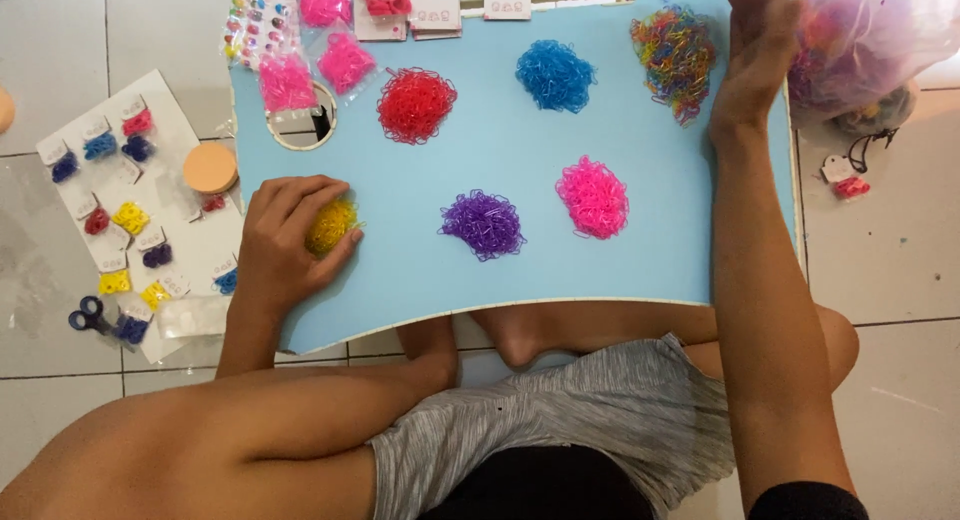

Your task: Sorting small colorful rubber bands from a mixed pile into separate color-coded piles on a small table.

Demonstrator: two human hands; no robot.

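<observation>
On a light blue lap table [500, 150] lie loose piles of tiny rubber bands: red [416, 104], blue [555, 75], mixed colours [675, 48], pink [593, 196] and purple [483, 223]. My left hand [280, 245] is cupped over a yellow pile [331, 226] at the table's left front, fingers curled around it. My right hand [757, 40] reaches to the far right edge, touching a translucent plastic bag [865, 40] of coloured bands; its fingers are partly out of view, so its grip is unclear.
Small packets of pink bands [320, 50] and white cards [435, 2] lie at the table's back. A round hole [305, 128] is in its left side. On the floor to the left are a white sheet with carded bands [130, 200], an orange disc [210, 167] and blue scissors [88, 313].
</observation>
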